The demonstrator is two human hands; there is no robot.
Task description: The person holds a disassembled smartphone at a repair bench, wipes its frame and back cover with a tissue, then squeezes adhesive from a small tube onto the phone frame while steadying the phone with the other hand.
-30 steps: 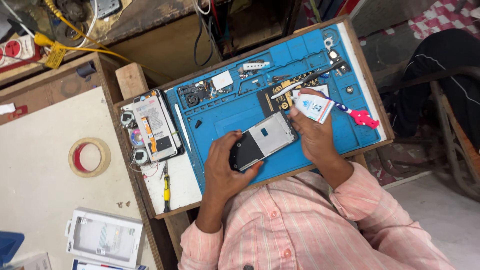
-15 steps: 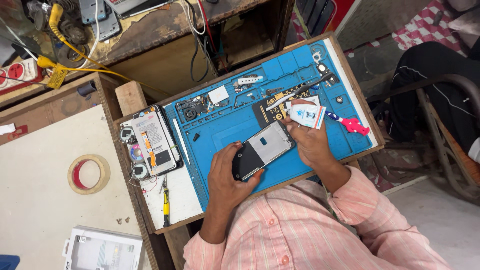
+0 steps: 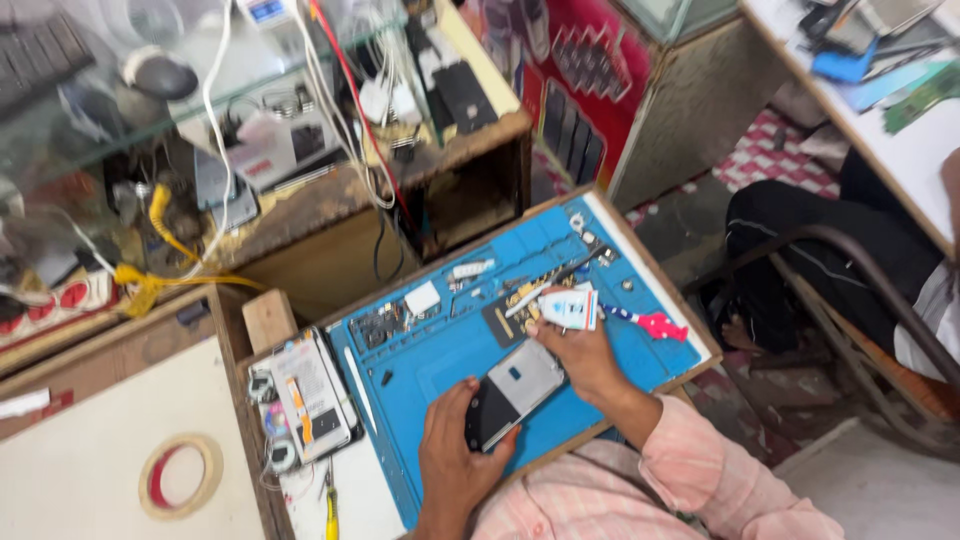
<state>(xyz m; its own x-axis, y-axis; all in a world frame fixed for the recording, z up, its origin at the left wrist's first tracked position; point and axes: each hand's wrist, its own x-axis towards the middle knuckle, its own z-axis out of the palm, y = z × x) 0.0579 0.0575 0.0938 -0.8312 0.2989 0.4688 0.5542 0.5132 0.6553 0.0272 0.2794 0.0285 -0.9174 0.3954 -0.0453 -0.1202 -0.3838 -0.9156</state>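
Since a second ago, the left hand [image 3: 452, 455] keeps gripping the phone [image 3: 510, 392] on the blue mat [image 3: 430, 350]. The right hand [image 3: 583, 350] still grasps the small white tube [image 3: 568, 309], so the work holds steady.

Even, soft daylight fills the scene, brightest toward one and two o'clock. Shadows are faint and short. The glass shelf [image 3: 120, 80] at ten o'clock throws pale glare that veils what lies beneath it. Motion blur smears the whole frame (worst at the edges), while the blue mat [image 3: 440, 350] near centre stays clearer. Lines bow slightly at the corners.
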